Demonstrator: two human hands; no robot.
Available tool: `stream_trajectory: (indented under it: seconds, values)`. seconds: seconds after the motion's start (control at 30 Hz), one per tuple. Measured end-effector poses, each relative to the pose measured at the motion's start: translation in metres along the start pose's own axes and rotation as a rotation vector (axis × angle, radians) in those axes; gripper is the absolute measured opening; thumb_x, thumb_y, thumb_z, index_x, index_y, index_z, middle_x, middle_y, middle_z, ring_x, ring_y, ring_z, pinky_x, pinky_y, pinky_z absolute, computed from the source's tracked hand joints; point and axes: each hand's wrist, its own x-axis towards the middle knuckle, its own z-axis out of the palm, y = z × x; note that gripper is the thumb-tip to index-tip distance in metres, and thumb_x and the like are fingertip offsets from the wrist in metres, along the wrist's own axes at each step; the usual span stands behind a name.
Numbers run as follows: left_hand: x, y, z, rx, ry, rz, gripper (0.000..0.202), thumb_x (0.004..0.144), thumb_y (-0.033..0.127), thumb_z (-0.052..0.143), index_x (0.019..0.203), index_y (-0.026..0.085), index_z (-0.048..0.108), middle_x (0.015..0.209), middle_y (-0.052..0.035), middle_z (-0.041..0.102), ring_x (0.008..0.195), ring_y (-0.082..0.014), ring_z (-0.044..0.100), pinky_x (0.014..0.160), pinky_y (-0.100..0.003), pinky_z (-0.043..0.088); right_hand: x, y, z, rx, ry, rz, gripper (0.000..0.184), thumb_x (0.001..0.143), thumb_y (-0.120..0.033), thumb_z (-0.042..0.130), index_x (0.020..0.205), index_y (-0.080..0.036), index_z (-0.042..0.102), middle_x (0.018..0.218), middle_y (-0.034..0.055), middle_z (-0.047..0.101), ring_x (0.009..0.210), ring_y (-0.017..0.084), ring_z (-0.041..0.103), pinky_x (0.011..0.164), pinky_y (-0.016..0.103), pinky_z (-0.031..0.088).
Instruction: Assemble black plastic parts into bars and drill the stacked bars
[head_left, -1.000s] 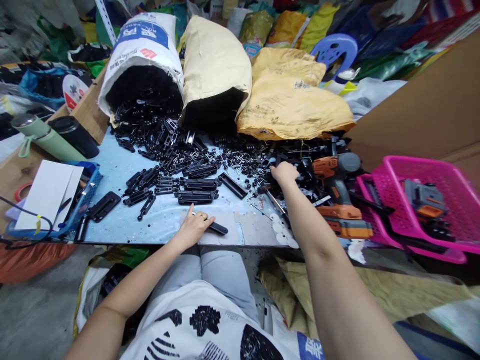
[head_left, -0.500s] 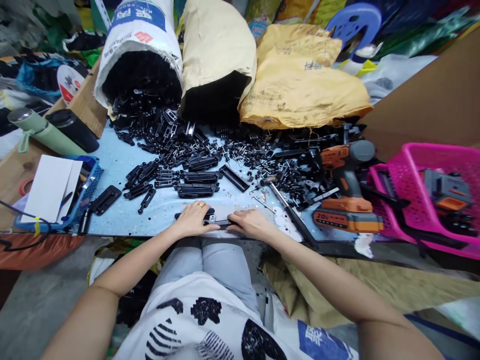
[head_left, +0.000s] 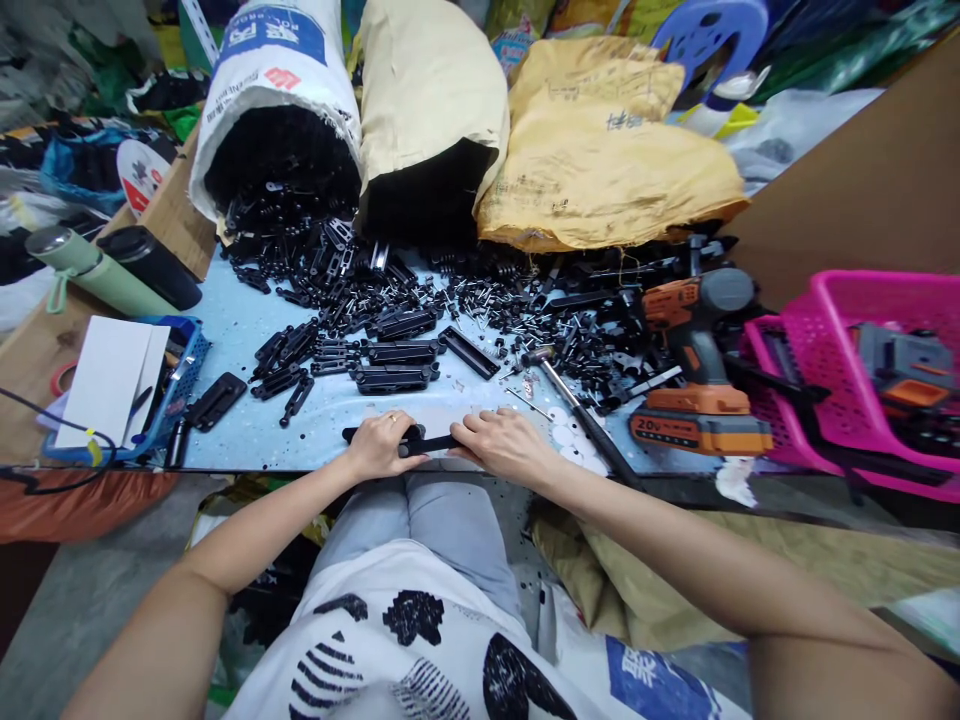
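Note:
My left hand (head_left: 380,447) and my right hand (head_left: 501,444) both grip one long black plastic part (head_left: 427,441) that lies at the near edge of the light blue table (head_left: 232,330). The left hand's fingers curl over its left end, and a ring shows on one finger. The right hand pinches its right end. A row of similar black parts (head_left: 394,377) lies just beyond my hands. A great heap of small black pieces (head_left: 337,270) spills from a white sack (head_left: 274,110) at the back.
An orange cordless drill (head_left: 694,360) and a hammer (head_left: 577,410) lie to the right. A pink basket (head_left: 862,380) stands at the far right. A blue tray with white paper (head_left: 112,385), a green bottle (head_left: 94,275) and a black flask (head_left: 154,265) sit on the left. Tan sacks (head_left: 600,160) fill the back.
My right hand has come back from the pile by the drill to the black part at the table's near edge. Both hands now hold that part.

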Motion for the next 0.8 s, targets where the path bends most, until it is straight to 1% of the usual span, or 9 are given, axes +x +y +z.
stream_trajectory:
  seconds: [0.13, 0.23, 0.3, 0.33, 0.4, 0.47, 0.57, 0.67, 0.8]
  values:
    - [0.000, 0.005, 0.000, 0.001, -0.060, -0.011, 0.047, 0.077, 0.060, 0.054, 0.097, 0.017, 0.053, 0.091, -0.0085, 0.062, 0.086, -0.0228, 0.061, 0.074, -0.032, 0.047, -0.001, 0.009, 0.011, 0.026, 0.013, -0.044, 0.035, 0.093, -0.048, 0.035, 0.091, -0.020, 0.057, 0.081, 0.0046, 0.061, 0.068, 0.016, 0.055, 0.059, 0.029, 0.028]
    - [0.019, 0.013, -0.005, 0.019, -0.111, 0.051, 0.058, 0.074, 0.064, 0.055, 0.106, 0.015, 0.053, 0.100, -0.0123, 0.061, 0.101, -0.0275, 0.056, 0.084, -0.037, 0.045, -0.007, 0.023, 0.034, 0.088, 0.068, -0.059, 0.038, 0.092, -0.049, 0.037, 0.087, -0.018, 0.059, 0.080, 0.0047, 0.060, 0.071, 0.016, 0.055, 0.062, 0.029, 0.031]
    - [0.049, 0.013, -0.012, 0.032, -0.052, 0.066, 0.058, 0.080, 0.059, 0.052, 0.115, 0.014, 0.050, 0.113, -0.0143, 0.057, 0.112, -0.0284, 0.048, 0.092, -0.039, 0.040, -0.014, 0.032, 0.051, 0.129, 0.132, -0.038, 0.040, 0.092, -0.050, 0.037, 0.089, -0.017, 0.060, 0.080, 0.0055, 0.060, 0.075, 0.016, 0.055, 0.067, 0.029, 0.033]
    - [0.070, 0.011, -0.017, 0.038, -0.006, 0.042, 0.052, 0.084, 0.053, 0.049, 0.118, 0.014, 0.049, 0.117, -0.0142, 0.055, 0.115, -0.0274, 0.046, 0.094, -0.039, 0.038, -0.018, 0.035, 0.059, 0.146, 0.160, -0.027, 0.040, 0.092, -0.049, 0.038, 0.090, -0.017, 0.061, 0.081, 0.0059, 0.060, 0.078, 0.016, 0.055, 0.069, 0.030, 0.033]
    - [0.118, 0.001, -0.023, 0.063, 0.049, -0.059, 0.035, 0.092, 0.036, 0.041, 0.117, 0.014, 0.051, 0.114, -0.0126, 0.057, 0.111, -0.0244, 0.046, 0.092, -0.036, 0.038, -0.026, 0.038, 0.070, 0.182, 0.194, -0.004, 0.039, 0.092, -0.048, 0.039, 0.093, -0.017, 0.062, 0.084, 0.0064, 0.060, 0.082, 0.017, 0.055, 0.073, 0.030, 0.034]
    - [0.167, -0.013, -0.024, 0.128, 0.020, -0.133, 0.028, 0.092, 0.023, 0.039, 0.111, 0.012, 0.056, 0.110, -0.0133, 0.058, 0.108, -0.0239, 0.047, 0.089, -0.035, 0.039, -0.033, 0.036, 0.076, 0.221, 0.202, 0.028, 0.037, 0.091, -0.048, 0.041, 0.096, -0.017, 0.062, 0.086, 0.0066, 0.061, 0.083, 0.017, 0.054, 0.074, 0.030, 0.034]
    - [0.225, -0.029, -0.010, 0.188, -0.069, -0.164, 0.027, 0.086, 0.007, 0.041, 0.104, 0.008, 0.061, 0.107, -0.0158, 0.060, 0.105, -0.0240, 0.047, 0.087, -0.035, 0.038, -0.040, 0.033, 0.077, 0.277, 0.202, 0.066, 0.037, 0.090, -0.049, 0.043, 0.099, -0.018, 0.062, 0.088, 0.0070, 0.062, 0.084, 0.018, 0.054, 0.076, 0.031, 0.035]
    - [0.257, -0.033, 0.012, 0.189, -0.096, -0.181, 0.026, 0.081, 0.002, 0.044, 0.096, 0.005, 0.065, 0.102, -0.0184, 0.063, 0.106, -0.0252, 0.047, 0.087, -0.037, 0.036, -0.039, 0.043, 0.072, 0.302, 0.247, 0.130, 0.036, 0.091, -0.046, 0.042, 0.105, -0.018, 0.061, 0.093, 0.0084, 0.063, 0.087, 0.019, 0.054, 0.077, 0.032, 0.037]
    - [0.271, -0.027, 0.033, 0.193, -0.105, -0.265, 0.025, 0.081, 0.002, 0.044, 0.088, 0.002, 0.068, 0.094, -0.0222, 0.065, 0.102, -0.0279, 0.049, 0.085, -0.040, 0.036, -0.012, 0.081, 0.063, 0.246, 0.355, 0.328, 0.035, 0.095, -0.036, 0.034, 0.104, -0.016, 0.061, 0.095, 0.0107, 0.064, 0.089, 0.022, 0.054, 0.079, 0.034, 0.039]
